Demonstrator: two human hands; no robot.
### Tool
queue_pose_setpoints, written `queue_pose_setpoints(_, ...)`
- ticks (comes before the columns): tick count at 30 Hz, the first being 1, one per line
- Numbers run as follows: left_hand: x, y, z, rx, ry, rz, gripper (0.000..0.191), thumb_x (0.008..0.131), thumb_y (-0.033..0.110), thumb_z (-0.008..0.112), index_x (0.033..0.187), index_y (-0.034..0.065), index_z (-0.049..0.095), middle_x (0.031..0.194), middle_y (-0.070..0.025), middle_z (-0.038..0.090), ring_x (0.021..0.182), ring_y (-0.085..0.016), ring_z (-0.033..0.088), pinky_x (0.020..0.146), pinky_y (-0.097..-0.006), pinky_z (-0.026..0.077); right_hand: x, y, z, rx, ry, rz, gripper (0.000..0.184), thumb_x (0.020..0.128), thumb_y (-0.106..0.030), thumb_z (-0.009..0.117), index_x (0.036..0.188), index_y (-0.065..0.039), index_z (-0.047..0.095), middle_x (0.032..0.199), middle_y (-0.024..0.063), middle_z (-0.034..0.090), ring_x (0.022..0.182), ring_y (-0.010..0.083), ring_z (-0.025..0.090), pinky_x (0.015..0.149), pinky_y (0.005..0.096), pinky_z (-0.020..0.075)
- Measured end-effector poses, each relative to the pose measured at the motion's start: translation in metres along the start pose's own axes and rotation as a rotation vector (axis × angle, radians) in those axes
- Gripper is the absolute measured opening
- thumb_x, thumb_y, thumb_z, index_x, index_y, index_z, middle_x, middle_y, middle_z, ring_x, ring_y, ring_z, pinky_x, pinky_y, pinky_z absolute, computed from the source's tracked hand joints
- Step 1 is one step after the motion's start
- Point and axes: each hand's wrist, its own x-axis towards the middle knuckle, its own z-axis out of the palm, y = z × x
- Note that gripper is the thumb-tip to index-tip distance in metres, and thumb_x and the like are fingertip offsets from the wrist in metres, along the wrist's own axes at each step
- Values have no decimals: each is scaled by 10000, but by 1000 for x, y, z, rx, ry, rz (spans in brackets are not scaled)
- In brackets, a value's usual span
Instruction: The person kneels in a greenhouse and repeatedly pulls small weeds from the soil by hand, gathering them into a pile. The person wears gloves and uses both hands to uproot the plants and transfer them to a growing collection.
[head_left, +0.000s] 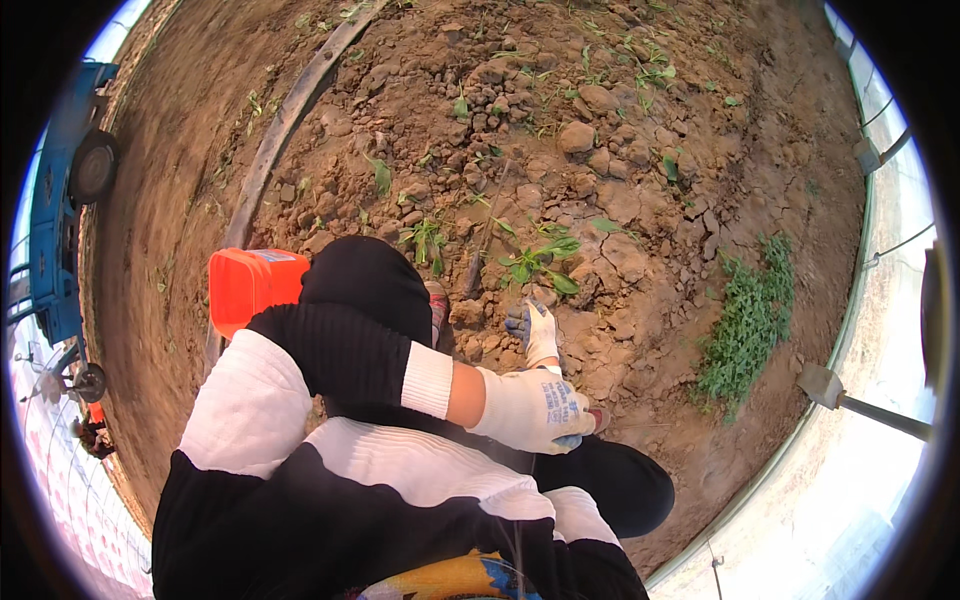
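Observation:
My left hand (544, 414), in a white knit glove with blue print and blue-grey fingertips, crosses over my right forearm beside a red shoe (601, 420). Its fingers are curled; whether it grips anything is hidden. Beyond it, my right hand (533, 327), also gloved, is low over the soil with fingers bent down and partly hidden. A leafy green plant (534, 262) lies just beyond that hand. To its left are a long thin dark stick or tool (474, 271) and a smaller, limp plant (427, 241).
An orange-red plastic bucket (231, 294) is left of my knee. Behind it runs a dark flat strip (274, 142). Cloddy soil (622, 195) bears scattered leaves. A green plant clump (750, 322) lies right, near white sheeting (870, 450). A blue wheeled cart (60, 225) stands far left.

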Motion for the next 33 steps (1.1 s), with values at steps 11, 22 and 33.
queue_pose_setpoints(11,26,-23,48,620,-424,-522,342,786,203,652,1123,147,634,1094,-66,632,923,-288,634,761,-527,487,-115,15,-45,-244,110,-121,160,902,-160,555,1004,-37,561,770,152,654,523,268,622,445,358,510)
queue_pose_setpoints(22,34,8,21,947,-162,-45,251,818,246,641,1050,157,676,1031,-19,667,864,-195,654,643,-356,524,-124,12,0,-379,66,-218,164,900,-160,550,1004,-33,542,769,151,638,522,267,617,445,365,509)
queue_pose_setpoints(33,-79,47,-60,581,232,-347,287,878,325,507,1003,94,621,955,-71,648,862,-262,655,689,-399,524,-81,19,36,-432,-63,-132,170,898,-160,545,1003,-29,522,768,149,622,521,267,612,446,372,508)
